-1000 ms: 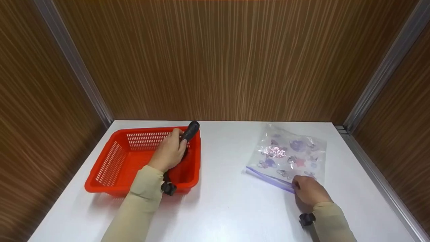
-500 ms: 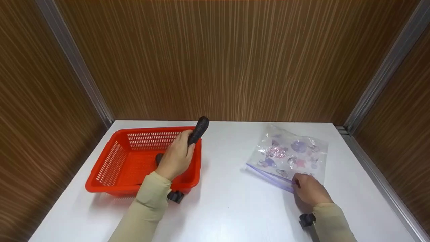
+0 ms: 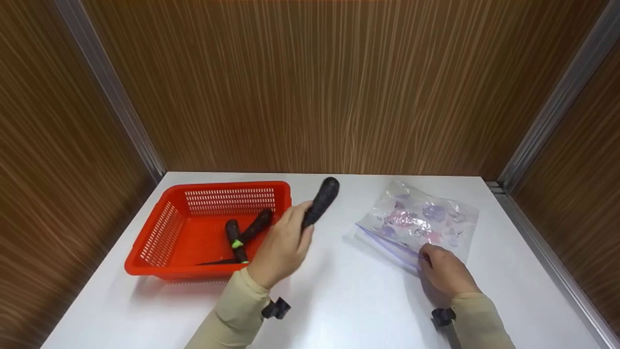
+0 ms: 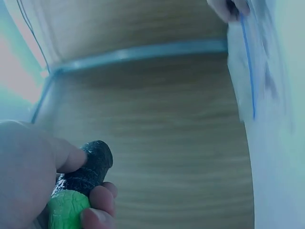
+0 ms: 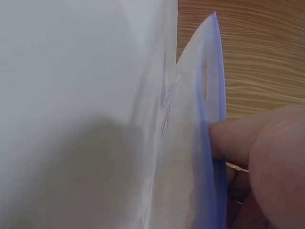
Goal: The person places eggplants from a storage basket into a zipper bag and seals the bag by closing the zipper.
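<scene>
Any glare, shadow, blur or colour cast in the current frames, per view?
Head: glare on the near table, glints on the bag, soft shadow by the left hand; left wrist: blue-green cast, blown-out patch at left, wall and bag smeared, eggplant sharper; right wrist: broad, soft-edged shadow at lower left.

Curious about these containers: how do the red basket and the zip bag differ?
The red basket is opaque and slotted; the zip bag is transparent with purple prints. The basket's walls stand up; the bag lies flatter, its edge pinched by the right hand. Both are on the table.
</scene>
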### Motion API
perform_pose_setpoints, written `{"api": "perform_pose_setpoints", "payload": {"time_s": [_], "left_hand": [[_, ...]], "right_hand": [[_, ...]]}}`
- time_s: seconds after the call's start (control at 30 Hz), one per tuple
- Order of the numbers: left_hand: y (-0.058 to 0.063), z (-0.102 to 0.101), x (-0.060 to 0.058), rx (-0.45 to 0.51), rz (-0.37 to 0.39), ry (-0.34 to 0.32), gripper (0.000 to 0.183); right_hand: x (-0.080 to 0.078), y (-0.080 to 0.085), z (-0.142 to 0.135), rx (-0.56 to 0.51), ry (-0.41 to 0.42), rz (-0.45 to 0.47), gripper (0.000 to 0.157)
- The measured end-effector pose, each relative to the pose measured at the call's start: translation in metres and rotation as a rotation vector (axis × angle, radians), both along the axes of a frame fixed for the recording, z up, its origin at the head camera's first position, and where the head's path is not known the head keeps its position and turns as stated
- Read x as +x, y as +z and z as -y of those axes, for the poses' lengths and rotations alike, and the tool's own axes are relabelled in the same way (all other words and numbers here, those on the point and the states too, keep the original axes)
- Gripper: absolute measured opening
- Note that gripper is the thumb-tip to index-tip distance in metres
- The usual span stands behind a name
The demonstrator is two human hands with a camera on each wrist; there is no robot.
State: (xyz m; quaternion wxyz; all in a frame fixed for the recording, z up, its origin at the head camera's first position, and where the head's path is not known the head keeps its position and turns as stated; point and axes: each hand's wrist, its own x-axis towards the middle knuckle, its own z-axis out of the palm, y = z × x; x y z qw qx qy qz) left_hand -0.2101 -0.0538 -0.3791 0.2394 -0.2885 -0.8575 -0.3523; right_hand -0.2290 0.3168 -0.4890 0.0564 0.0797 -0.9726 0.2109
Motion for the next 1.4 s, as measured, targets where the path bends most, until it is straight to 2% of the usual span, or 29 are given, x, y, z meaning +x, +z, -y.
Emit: {"api": "perform_pose_setpoints", "payload": {"time_s": [0.27, 0.5, 0.73, 0.93, 1.2, 1.4], "left_hand": [[-0.014, -0.033, 0.021, 0.006, -0.009, -0.110, 0.041], [-0.027, -0.051, 0.028, 0.017, -0.032, -0.153, 0.041], [-0.036, -0.057, 0.023, 0.057, -0.008, -0.146, 0.038], [-0.045, -0.061, 0.016, 0.085, -0.020, -0.113, 0.032], [-0.056, -0.066, 0.015, 0.045, 0.020, -0.082, 0.034], [-0.059, -0.071, 0.017, -0.005, 0.027, -0.052, 0.041]], "right_hand": [[-0.001, -0.001, 0.002, -0.014, 0.028, -0.048, 0.002], [-0.003, 0.002, 0.006, -0.024, 0.032, -0.079, 0.004], [-0.003, 0.004, 0.010, -0.039, 0.038, -0.142, 0.007], [-0.001, 0.005, 0.011, -0.024, 0.046, -0.194, 0.007], [0.003, 0.012, 0.016, -0.030, 0.022, -0.251, 0.006], [0.007, 0.015, 0.020, -0.048, 0.032, -0.366, 0.009]]}}
